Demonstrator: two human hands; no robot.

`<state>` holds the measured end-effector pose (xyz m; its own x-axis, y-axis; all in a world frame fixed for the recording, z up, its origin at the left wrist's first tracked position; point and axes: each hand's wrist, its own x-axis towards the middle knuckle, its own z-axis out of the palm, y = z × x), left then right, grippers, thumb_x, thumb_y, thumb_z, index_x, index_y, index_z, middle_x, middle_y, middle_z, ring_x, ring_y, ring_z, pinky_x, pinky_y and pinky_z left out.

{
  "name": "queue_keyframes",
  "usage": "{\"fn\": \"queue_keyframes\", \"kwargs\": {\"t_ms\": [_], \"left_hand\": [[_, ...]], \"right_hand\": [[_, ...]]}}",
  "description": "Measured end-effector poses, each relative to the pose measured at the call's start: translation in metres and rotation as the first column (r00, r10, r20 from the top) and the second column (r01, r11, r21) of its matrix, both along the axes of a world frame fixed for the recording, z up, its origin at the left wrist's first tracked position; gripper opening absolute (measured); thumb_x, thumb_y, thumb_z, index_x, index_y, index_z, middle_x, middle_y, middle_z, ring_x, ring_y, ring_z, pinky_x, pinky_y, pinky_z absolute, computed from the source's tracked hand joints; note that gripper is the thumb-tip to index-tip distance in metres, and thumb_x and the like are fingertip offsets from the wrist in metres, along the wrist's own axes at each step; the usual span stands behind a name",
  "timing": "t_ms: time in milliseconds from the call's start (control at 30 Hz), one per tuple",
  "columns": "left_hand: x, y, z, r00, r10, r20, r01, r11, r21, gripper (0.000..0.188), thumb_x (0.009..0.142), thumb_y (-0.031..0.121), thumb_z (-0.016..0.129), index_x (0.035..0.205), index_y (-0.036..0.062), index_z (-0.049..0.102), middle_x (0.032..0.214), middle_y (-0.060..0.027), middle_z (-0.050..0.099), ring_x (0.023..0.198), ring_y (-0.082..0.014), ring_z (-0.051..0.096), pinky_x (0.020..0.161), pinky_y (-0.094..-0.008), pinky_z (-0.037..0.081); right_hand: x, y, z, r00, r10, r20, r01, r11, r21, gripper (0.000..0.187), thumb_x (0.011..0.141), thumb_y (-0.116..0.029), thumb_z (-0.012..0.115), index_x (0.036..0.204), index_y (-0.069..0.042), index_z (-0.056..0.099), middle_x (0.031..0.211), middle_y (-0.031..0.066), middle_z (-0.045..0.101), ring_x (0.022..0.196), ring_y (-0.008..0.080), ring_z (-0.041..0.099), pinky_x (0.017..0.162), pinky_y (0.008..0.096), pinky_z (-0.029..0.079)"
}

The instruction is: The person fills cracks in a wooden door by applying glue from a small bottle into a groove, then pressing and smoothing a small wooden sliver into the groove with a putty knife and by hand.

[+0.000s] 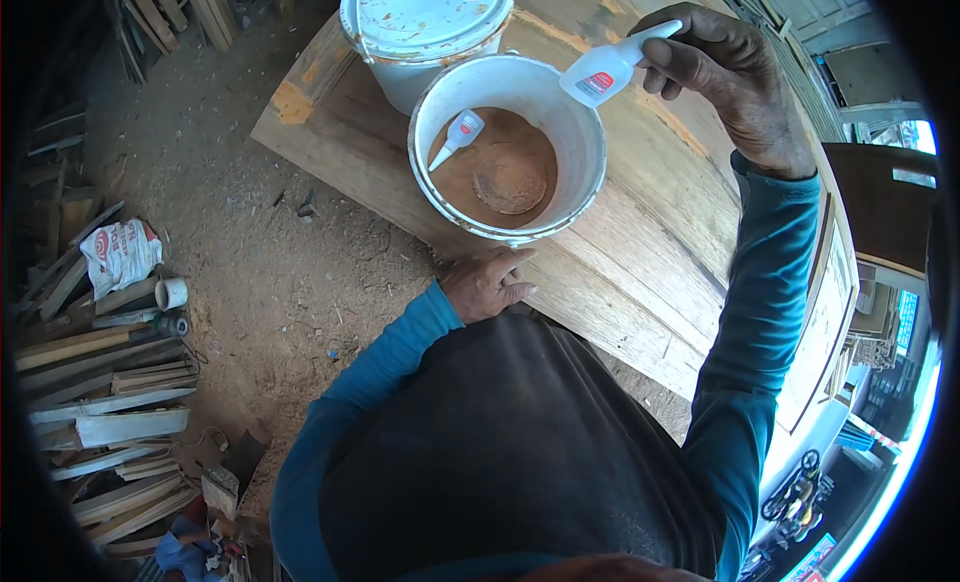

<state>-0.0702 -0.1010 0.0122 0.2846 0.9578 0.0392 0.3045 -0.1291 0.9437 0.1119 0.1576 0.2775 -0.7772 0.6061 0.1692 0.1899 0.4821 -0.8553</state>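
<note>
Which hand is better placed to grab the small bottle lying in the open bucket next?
Likely the left hand: it is at the table edge, close to the open bucket, and appears to hold nothing. The right hand grips another bottle, so it would need freeing first.

White bottle, teal sleeves

You've got a dusty brown floor at left, stacked planks beyond it, bright light far right.
</note>
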Motion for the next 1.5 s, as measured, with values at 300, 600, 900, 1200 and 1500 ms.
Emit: {"fn": "queue_keyframes", "kwargs": {"t_ms": [300, 600, 900, 1200, 1500], "left_hand": [[0.015, 0.009, -0.011, 0.996, -0.040, -0.081, 0.039, 0.999, -0.014, 0.045, 0.096, 0.035, 0.075, 0.130, 0.0066, 0.067, 0.098, -0.0121, 0.072, 0.087, -0.0316, 0.071, 0.077, -0.0443, 0.057], [0.013, 0.001, -0.027, 0.999, 0.035, 0.024, -0.037, 0.995, 0.097, 0.040, 0.099, 0.023, 0.073, 0.131, 0.0005, 0.064, 0.088, -0.0113, 0.069, 0.078, -0.0258, 0.067, 0.072, -0.0397, 0.054], [0.019, 0.005, -0.048, 0.996, 0.059, 0.069, -0.068, 0.989, 0.131, 0.031, 0.101, 0.017, 0.069, 0.125, -0.0020, 0.066, 0.096, -0.0183, 0.071, 0.084, -0.0289, 0.070, 0.076, -0.0396, 0.057], [0.015, 0.005, -0.027, 0.992, 0.117, 0.048, -0.125, 0.966, 0.226, 0.025, 0.099, 0.015, 0.070, 0.120, 0.0009, 0.069, 0.092, -0.0162, 0.069, 0.080, -0.0298, 0.067, 0.071, -0.0393, 0.054], [0.020, 0.004, -0.015, 0.994, 0.103, 0.023, -0.105, 0.989, 0.109, 0.023, 0.097, 0.012, 0.072, 0.118, 0.0020, 0.070, 0.087, -0.0097, 0.067, 0.071, -0.0203, 0.064, 0.066, -0.0343, 0.052]], "right_hand": [[-0.057, -0.055, -0.056, 0.922, 0.044, 0.384, -0.190, 0.917, 0.351, 0.021, 0.094, -0.012, 0.072, 0.109, 0.002, 0.074, 0.092, 0.0195, 0.075, 0.078, 0.0311, 0.072, 0.077, 0.0391, 0.060], [-0.098, -0.059, -0.116, 0.763, -0.284, 0.580, -0.250, 0.699, 0.670, 0.023, 0.086, -0.016, 0.072, 0.106, -0.006, 0.074, 0.105, 0.0156, 0.072, 0.104, 0.0318, 0.069, 0.090, 0.0435, 0.056], [-0.130, -0.057, -0.161, 0.745, 0.018, 0.667, -0.533, 0.617, 0.579, 0.019, 0.089, -0.023, 0.066, 0.097, -0.008, 0.075, 0.107, 0.0134, 0.071, 0.104, 0.0320, 0.072, 0.087, 0.0445, 0.059], [-0.111, -0.044, -0.146, 0.892, 0.082, 0.445, -0.363, 0.716, 0.596, 0.021, 0.091, -0.009, 0.067, 0.109, -0.004, 0.075, 0.110, 0.0153, 0.071, 0.100, 0.0339, 0.073, 0.088, 0.0422, 0.061], [0.039, -0.037, 0.065, 0.997, -0.077, 0.030, 0.077, 0.997, -0.001, 0.032, 0.093, -0.007, 0.079, 0.124, -0.002, 0.074, 0.112, 0.0107, 0.079, 0.104, 0.0175, 0.073, 0.098, 0.0307, 0.057]]}}
